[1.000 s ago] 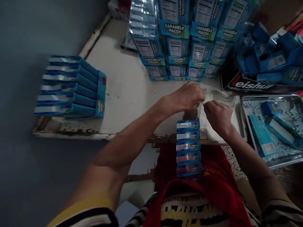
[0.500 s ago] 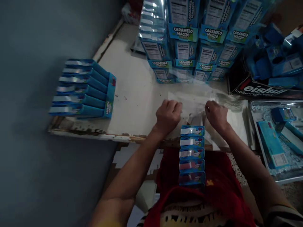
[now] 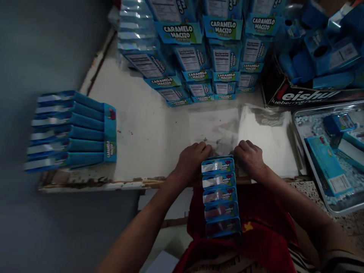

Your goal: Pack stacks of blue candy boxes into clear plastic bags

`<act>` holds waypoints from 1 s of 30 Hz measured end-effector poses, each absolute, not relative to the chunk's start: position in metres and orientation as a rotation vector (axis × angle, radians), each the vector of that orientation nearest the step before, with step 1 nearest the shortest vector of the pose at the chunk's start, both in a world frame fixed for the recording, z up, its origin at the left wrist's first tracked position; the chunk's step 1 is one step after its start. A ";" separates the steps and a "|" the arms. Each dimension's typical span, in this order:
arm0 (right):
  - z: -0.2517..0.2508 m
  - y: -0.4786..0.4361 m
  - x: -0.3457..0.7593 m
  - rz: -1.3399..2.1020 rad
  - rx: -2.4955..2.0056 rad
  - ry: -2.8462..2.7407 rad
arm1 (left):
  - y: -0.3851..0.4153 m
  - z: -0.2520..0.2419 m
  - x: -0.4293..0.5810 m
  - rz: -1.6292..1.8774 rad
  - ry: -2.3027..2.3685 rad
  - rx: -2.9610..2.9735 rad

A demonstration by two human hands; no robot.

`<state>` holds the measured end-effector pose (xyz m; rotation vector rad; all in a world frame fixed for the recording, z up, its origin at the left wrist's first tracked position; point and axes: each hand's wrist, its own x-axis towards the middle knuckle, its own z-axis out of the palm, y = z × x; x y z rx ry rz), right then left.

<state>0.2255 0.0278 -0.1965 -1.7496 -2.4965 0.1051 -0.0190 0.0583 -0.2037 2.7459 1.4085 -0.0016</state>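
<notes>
A row of several blue candy boxes (image 3: 218, 197) stands against the front edge of the table, its far end between my hands. Clear plastic film (image 3: 223, 146) shows as a crumpled, shiny patch just beyond that end. My left hand (image 3: 196, 157) is closed at the row's far left corner, fingertips pinched on the film. At the far right corner my right hand (image 3: 249, 157) is also closed, knuckles up, gripping the film. The fingertips of both hands are partly hidden.
At left stands another row of blue boxes (image 3: 85, 129). Wrapped candy packs (image 3: 199, 60) are stacked at the back. A black carton (image 3: 309, 94) holds blue boxes. A clear tray (image 3: 327, 206) with boxes and small pale pieces sits at right, near white sheets (image 3: 264, 140).
Both hands have come down toward me, to the far end of the box row, bringing the film close against it. The camera view has shifted, too.
</notes>
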 end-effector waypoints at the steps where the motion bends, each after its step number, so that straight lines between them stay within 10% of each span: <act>1: -0.191 0.026 0.224 0.186 -1.780 -2.526 | 0.059 -0.199 -0.019 -0.078 1.387 2.690; 8: -0.150 0.033 0.211 0.657 -2.025 -2.636 | 0.069 -0.166 -0.018 -0.113 1.387 2.522; 30: -0.135 -0.006 0.207 0.499 -1.612 -1.634 | -0.005 -0.136 -0.004 1.138 1.908 2.367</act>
